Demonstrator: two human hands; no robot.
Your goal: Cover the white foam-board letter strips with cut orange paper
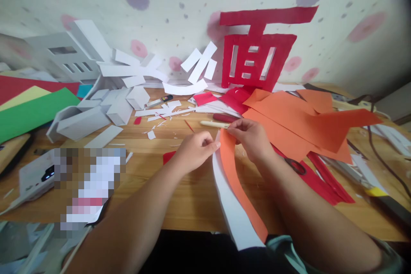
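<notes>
My left hand (195, 150) is closed, its thumb and index finger pinching the upper edge of a long white paper strip (229, 205). Beside it my right hand (250, 136) pinches the top end of a curved orange paper strip (239, 184). The two strips lie against each other along their length and hang down over the table's front edge. Just beyond my hands lies a cream-coloured pen-like tool (213, 124), with a dark red handle-like piece (224, 117) behind it.
A red cut-out character (257, 60) leans on the wall. Orange sheets (298, 124) and scissors (297, 166) lie right. White folded paper pieces (86, 124), a utility knife (159, 102) and green paper (35, 113) are left. A pixelated phone-like object (93, 188) sits front left.
</notes>
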